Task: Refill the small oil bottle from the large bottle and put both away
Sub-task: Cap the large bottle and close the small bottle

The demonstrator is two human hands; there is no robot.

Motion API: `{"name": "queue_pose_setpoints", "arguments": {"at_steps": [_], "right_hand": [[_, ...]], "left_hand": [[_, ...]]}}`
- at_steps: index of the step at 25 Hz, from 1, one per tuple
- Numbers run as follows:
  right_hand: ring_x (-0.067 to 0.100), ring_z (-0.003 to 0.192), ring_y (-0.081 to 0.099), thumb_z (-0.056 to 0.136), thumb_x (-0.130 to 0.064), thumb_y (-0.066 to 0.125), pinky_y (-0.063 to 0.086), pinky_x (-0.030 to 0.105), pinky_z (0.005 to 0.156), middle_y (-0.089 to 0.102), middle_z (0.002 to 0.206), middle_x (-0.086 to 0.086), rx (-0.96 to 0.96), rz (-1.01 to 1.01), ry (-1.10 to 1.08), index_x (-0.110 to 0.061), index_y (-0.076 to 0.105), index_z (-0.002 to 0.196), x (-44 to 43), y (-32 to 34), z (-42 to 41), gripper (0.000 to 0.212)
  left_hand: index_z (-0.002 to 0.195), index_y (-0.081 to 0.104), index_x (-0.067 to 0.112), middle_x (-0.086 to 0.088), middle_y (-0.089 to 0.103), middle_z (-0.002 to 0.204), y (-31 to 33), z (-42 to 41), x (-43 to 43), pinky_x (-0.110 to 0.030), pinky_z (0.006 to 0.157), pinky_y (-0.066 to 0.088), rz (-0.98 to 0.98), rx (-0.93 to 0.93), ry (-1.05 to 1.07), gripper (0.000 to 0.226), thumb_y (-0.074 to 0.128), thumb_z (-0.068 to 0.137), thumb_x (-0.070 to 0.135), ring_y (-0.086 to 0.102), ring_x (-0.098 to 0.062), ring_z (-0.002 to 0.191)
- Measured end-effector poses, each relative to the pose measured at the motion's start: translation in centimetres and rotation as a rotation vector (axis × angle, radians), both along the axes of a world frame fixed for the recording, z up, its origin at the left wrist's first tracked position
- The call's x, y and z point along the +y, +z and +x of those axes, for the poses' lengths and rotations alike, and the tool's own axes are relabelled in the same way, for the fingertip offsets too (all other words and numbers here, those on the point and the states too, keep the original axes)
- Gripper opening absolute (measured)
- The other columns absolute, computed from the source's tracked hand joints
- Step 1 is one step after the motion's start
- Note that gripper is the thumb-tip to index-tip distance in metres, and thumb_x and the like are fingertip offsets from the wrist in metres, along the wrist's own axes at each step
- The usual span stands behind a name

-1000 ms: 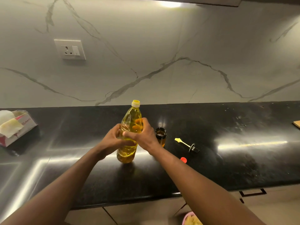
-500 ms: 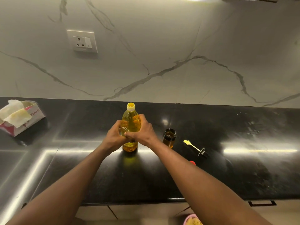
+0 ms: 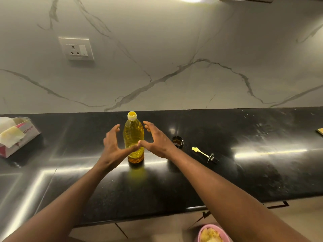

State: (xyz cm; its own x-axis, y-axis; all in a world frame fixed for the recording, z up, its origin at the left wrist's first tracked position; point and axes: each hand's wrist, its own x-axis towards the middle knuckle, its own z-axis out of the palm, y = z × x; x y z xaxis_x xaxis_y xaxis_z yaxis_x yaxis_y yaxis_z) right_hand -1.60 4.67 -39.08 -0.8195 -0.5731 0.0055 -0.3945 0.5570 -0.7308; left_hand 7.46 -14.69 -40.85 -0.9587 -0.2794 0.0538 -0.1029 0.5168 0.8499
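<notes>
The large bottle point(image 3: 133, 135), clear and full of yellow oil, stands upright near the back edge of the desk point(image 3: 244, 172), its top pointing up. The left grip point(image 3: 113, 145) and the right grip point(image 3: 155, 142) are both released, with fingers spread beside it.

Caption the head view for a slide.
Left hand and right hand, open, flank the upright large bottle on the counter; the small bottle stands right of it.

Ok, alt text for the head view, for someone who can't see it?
A large bottle of yellow oil stands upright on a black counter, with the left hand and right hand open on either side of it. Right of it are a small bottle and a loose pourer; a tissue box sits far left.
</notes>
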Motion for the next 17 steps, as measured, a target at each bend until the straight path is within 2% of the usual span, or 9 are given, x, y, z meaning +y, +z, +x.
{"name": "queue_pose_setpoints", "arguments": {"at_steps": [1, 4, 7, 9, 11, 13, 15, 17], "right_hand": [[0.024, 0.146, 0.043, 0.093, -0.046, 0.063, 0.042, 0.047, 0.111, 0.04, 0.162, 0.007, 0.06, -0.005, -0.023, -0.027, 0.024, 0.16, 0.9, 0.5, 0.3, 0.08], [0.018, 0.134, 0.055, 0.101, -0.033, 0.055, 0.048, 0.036, 0.104, 0.055, 0.149, 0.007, 0.194, -0.08, -0.126, -0.017, 0.044, 0.152, 3.6, 1.7, 1.3, 0.055], [0.01, 0.113, 0.062, 0.103, -0.029, 0.054, 0.048, 0.019, 0.089, 0.065, 0.132, 0.006, 0.242, -0.134, -0.26, -0.017, 0.055, 0.139, 6.6, 2.2, 2.1, 0.038], [0.009, 0.102, 0.063, 0.102, -0.028, 0.057, 0.049, 0.02, 0.084, 0.066, 0.121, 0.004, 0.258, -0.105, -0.331, -0.017, 0.059, 0.13, 9.1, 2.1, 2.5, 0.03], [0.01, 0.094, 0.061, 0.099, -0.025, 0.061, 0.051, 0.024, 0.082, 0.064, 0.111, 0.0, 0.289, -0.029, -0.397, -0.016, 0.064, 0.12, 11.9, 1.2, 3.1, 0.023], [0.011, 0.091, 0.061, 0.097, -0.023, 0.065, 0.051, 0.027, 0.081, 0.063, 0.106, -0.001, 0.275, 0.083, -0.447, -0.015, 0.069, 0.114, 14.7, -0.1, 3.8, 0.019], [0.018, 0.096, 0.066, 0.094, -0.02, 0.067, 0.054, 0.032, 0.085, 0.068, 0.108, 0.004, 0.173, 0.216, -0.474, -0.013, 0.073, 0.113, 16.9, -1.8, 4.4, 0.021], [0.025, 0.106, 0.069, 0.093, -0.018, 0.067, 0.055, 0.036, 0.091, 0.071, 0.116, 0.009, 0.039, 0.36, -0.468, -0.013, 0.073, 0.122, 18.5, -3.5, 4.7, 0.03]], "left_hand": [[0.155, 0.031, 0.026, -0.006, 0.034, 0.154, 0.2, 0.5, 0.1, -0.052, 0.112, 0.037, -0.085, 0.111, 0.033, 0.102, 0.07, 0.07, 0.066, 0.033, -0.027, 0.14], [0.136, 0.048, 0.018, -0.011, 0.046, 0.139, 1.4, 0.9, 1.7, -0.049, 0.099, 0.039, -0.37, 0.446, 0.038, 0.064, 0.058, 0.078, 0.043, 0.044, -0.032, 0.124], [0.128, 0.053, 0.021, -0.006, 0.055, 0.131, 2.8, 0.4, 5.8, -0.036, 0.094, 0.031, -0.472, 0.555, -0.103, 0.046, 0.059, 0.084, 0.035, 0.047, -0.026, 0.117], [0.129, 0.056, 0.022, -0.003, 0.057, 0.128, 2.9, 0.0, 9.1, -0.034, 0.094, 0.035, -0.513, 0.542, -0.242, 0.043, 0.061, 0.088, 0.036, 0.05, -0.022, 0.117], [0.132, 0.056, 0.023, -0.001, 0.058, 0.13, 1.9, -0.5, 12.3, -0.038, 0.093, 0.042, -0.559, 0.474, -0.363, 0.044, 0.062, 0.09, 0.036, 0.051, -0.021, 0.118], [0.139, 0.052, 0.025, 0.001, 0.054, 0.138, 0.3, -1.0, 15.3, -0.039, 0.099, 0.041, -0.607, 0.371, -0.465, 0.05, 0.063, 0.092, 0.034, 0.048, -0.021, 0.125], [0.151, 0.042, 0.023, 0.0, 0.047, 0.149, -1.9, -1.4, 17.9, -0.04, 0.108, 0.037, -0.733, 0.252, -0.567, 0.061, 0.059, 0.093, 0.035, 0.042, -0.023, 0.137], [0.161, 0.025, 0.019, -0.004, 0.035, 0.161, -4.3, -1.5, 19.9, -0.045, 0.12, 0.031, -0.864, 0.108, -0.684, 0.073, 0.053, 0.095, 0.037, 0.031, -0.026, 0.149]]}}
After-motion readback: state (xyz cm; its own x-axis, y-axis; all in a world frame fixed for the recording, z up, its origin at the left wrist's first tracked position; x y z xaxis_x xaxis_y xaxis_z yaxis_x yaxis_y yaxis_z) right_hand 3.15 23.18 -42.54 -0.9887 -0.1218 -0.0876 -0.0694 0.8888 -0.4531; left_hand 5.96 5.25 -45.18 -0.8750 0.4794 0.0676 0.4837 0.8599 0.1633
